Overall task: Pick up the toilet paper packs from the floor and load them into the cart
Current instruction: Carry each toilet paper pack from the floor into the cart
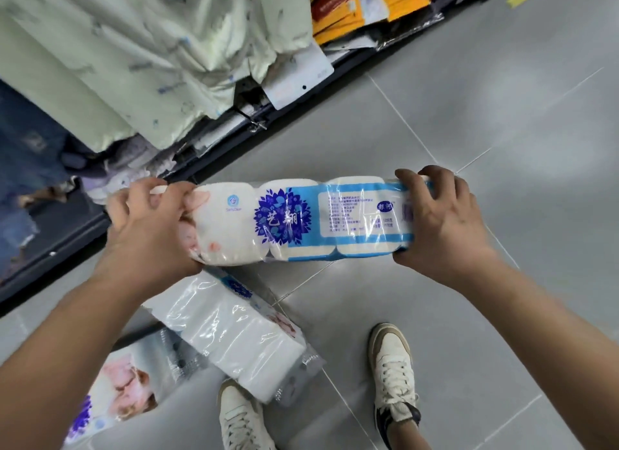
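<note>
The pack (294,220) was white with blue bands and a purple flower badge; the floor (502,114) grey, shoes (393,359) white.

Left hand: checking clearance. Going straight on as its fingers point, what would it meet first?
The held toilet paper pack, already in the grip of the left hand; beyond it probably the dark shelf base, though depth is unclear.

The left forearm (83,332) and right forearm (536,329) are bare. The left sneaker (239,416) is white and laced; the right sneaker (393,376) adds a black heel.
</note>
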Demonstrator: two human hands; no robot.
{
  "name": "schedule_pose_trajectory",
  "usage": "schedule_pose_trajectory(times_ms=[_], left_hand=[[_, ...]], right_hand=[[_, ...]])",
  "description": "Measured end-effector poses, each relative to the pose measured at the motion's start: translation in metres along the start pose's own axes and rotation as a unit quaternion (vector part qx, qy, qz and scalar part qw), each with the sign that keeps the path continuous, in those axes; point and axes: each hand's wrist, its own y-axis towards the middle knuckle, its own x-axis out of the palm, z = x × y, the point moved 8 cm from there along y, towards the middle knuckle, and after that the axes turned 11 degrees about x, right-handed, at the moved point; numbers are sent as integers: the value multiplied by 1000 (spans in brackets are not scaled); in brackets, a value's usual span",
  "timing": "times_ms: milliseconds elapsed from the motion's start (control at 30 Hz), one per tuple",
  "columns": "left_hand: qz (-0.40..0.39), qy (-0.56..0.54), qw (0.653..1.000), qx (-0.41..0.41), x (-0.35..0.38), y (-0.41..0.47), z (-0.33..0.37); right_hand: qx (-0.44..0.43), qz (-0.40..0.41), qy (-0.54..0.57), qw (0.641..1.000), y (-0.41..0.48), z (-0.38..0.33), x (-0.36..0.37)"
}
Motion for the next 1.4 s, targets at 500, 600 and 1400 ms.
schedule_pose_trajectory(times_ms=[500, 600, 1400], left_hand=[[111, 29, 993, 24, -314, -148, 87], [122, 20, 992, 20, -372, -181, 101], [278, 1, 954, 109, -659, -389, 174]], right_hand=[[-73, 79, -36, 993, -134, -68, -330], [-82, 101, -44, 990, -165, -82, -394], [-214, 257, -45, 941, -365, -127, -690]])
